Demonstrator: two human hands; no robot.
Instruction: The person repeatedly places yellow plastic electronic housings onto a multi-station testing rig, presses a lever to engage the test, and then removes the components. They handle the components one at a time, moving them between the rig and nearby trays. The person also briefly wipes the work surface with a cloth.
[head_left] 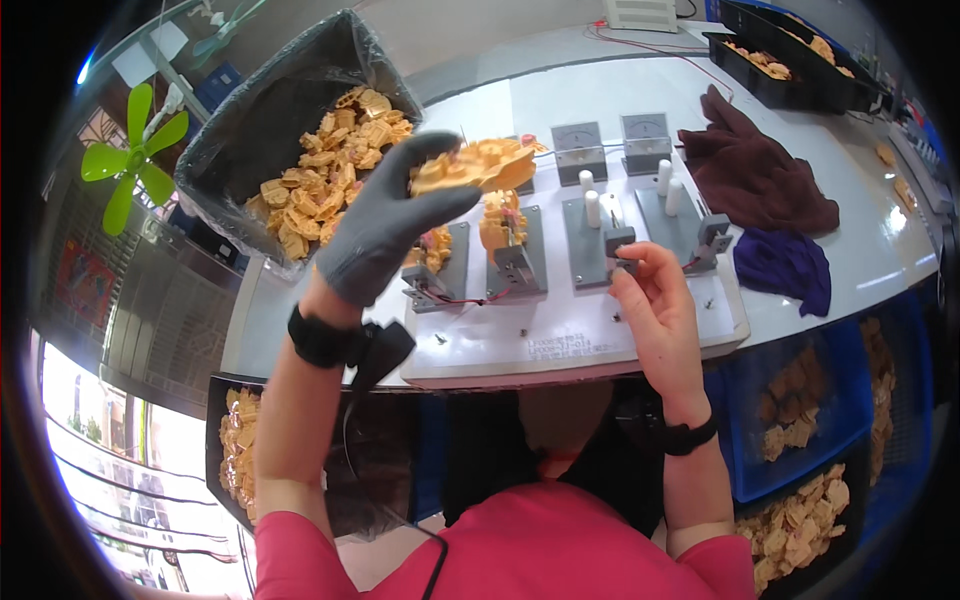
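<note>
The gloved left hand (385, 235) pinches a flat, ridged orange plastic part (475, 165) between thumb and fingers, raised above the white fixture board (560, 335). The bare right hand (655, 310) nips a grey clamp (620, 245) on that board.

Two small square meter dials, the left one (578, 139) and the right one (645, 130), are standing side by side at twelve o'clock on the white tabletop (860, 250), each showing a pale face in a grey housing. A strip of dark printed lettering (567, 346) is lying at six o'clock on the white base plate (590, 345).
</note>
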